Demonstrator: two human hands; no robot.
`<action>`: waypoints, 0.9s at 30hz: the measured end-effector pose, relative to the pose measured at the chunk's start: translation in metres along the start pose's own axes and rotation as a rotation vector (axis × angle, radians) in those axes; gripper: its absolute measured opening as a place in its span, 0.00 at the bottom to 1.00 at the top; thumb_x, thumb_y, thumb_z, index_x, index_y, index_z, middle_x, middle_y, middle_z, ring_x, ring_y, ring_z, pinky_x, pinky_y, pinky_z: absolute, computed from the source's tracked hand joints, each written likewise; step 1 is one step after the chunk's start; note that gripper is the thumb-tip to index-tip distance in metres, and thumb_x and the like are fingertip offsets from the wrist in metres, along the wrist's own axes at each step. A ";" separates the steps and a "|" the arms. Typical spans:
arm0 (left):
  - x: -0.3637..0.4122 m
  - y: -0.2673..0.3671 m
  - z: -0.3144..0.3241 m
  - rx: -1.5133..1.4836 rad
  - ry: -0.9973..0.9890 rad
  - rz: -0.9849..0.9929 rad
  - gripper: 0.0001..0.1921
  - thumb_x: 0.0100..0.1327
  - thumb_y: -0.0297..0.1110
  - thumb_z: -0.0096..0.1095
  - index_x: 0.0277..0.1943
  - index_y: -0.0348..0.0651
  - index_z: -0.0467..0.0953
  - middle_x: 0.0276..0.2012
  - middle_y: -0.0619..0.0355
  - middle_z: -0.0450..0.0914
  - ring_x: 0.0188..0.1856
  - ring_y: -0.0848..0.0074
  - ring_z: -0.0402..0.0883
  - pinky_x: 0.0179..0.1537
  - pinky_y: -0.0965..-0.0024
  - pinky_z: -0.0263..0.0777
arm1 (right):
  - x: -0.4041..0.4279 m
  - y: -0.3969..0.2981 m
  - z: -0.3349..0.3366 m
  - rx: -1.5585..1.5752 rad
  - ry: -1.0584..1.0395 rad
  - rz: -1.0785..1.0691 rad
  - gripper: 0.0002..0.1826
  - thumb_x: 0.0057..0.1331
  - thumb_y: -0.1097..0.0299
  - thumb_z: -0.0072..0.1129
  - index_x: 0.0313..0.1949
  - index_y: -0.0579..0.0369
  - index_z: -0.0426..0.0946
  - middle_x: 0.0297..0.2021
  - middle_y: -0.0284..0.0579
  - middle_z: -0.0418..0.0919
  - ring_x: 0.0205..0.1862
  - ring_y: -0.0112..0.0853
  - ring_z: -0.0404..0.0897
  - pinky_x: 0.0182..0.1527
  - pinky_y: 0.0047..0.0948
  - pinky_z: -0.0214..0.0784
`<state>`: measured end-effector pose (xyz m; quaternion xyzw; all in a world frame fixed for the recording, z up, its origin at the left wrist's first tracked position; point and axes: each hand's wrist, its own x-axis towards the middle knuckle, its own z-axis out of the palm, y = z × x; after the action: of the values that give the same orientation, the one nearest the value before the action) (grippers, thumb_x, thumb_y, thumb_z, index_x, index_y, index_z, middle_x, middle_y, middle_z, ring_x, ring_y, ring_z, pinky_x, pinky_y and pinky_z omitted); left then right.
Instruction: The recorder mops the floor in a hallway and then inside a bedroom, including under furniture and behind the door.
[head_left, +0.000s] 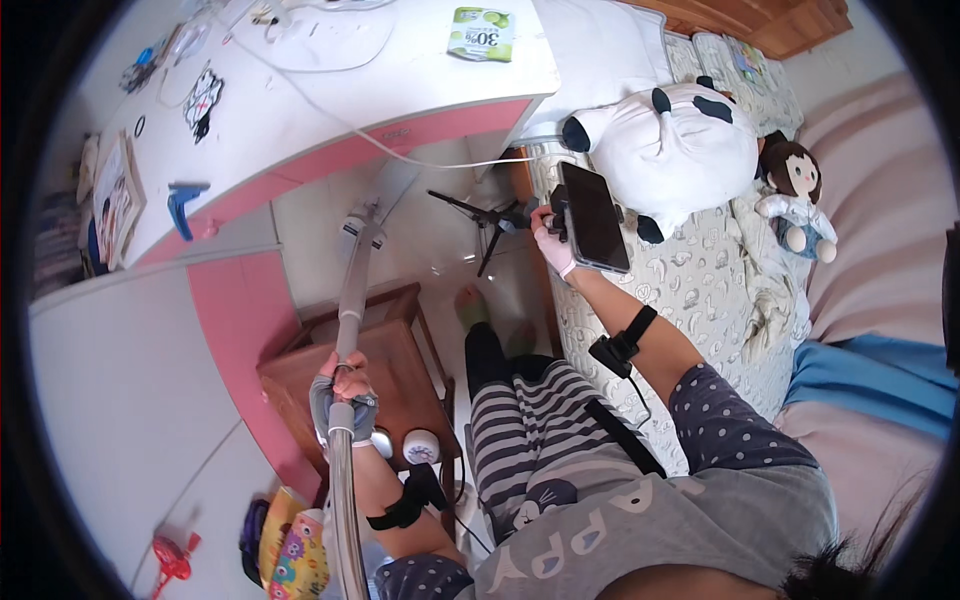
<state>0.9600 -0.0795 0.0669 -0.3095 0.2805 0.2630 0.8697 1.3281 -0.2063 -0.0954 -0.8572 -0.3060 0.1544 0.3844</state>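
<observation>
My left hand (345, 397), in a grey fingerless glove, is wrapped around the pole (351, 300) of what looks like a flat mop. The pole is metal near me and grey-white farther out. Its pale flat head (401, 184) rests on the floor by the desk. My right hand (553, 244), in a pale glove, grips a phone stand just behind the clamp. A dark-screened smartphone (596, 217) sits in that clamp, over the bed's edge. Black tripod legs (491, 217) spread above or on the floor beside it; contact is unclear.
A brown wooden stool (360, 382) stands under the pole. A white desk (315, 97) with pink drawers lies ahead, a cable (337, 120) trailing from it towards the bed. On the bed (660, 300) lie a cow plush (675, 150) and a doll (799, 195). Bags (292, 547) sit lower left.
</observation>
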 end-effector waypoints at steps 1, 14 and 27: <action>-0.004 -0.007 -0.002 -0.011 -0.011 0.003 0.15 0.66 0.36 0.41 0.28 0.32 0.63 0.36 0.51 0.65 0.22 0.76 0.66 0.23 0.74 0.63 | 0.001 -0.001 -0.006 -0.006 -0.006 -0.013 0.01 0.56 0.74 0.55 0.29 0.55 0.74 0.23 0.33 0.71 0.25 0.19 0.69 0.29 0.17 0.61; -0.047 -0.035 -0.067 -0.006 -0.001 -0.145 0.13 0.64 0.38 0.47 0.36 0.34 0.63 0.25 0.57 0.67 0.22 0.77 0.69 0.24 0.75 0.66 | 0.003 -0.091 -0.007 0.211 -0.104 -0.206 0.04 0.57 0.74 0.53 0.33 0.55 0.75 0.20 0.31 0.70 0.22 0.18 0.67 0.28 0.17 0.60; -0.071 -0.007 -0.063 0.110 0.072 -0.051 0.07 0.65 0.37 0.47 0.42 0.45 0.66 0.31 0.56 0.68 0.23 0.76 0.68 0.25 0.74 0.66 | 0.016 -0.177 0.035 0.408 -0.094 -0.048 0.07 0.56 0.70 0.57 0.36 0.54 0.77 0.22 0.33 0.71 0.20 0.19 0.69 0.22 0.17 0.63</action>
<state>0.8936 -0.1472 0.0753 -0.2775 0.3175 0.2138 0.8812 1.2508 -0.0845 0.0146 -0.7460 -0.3062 0.2439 0.5388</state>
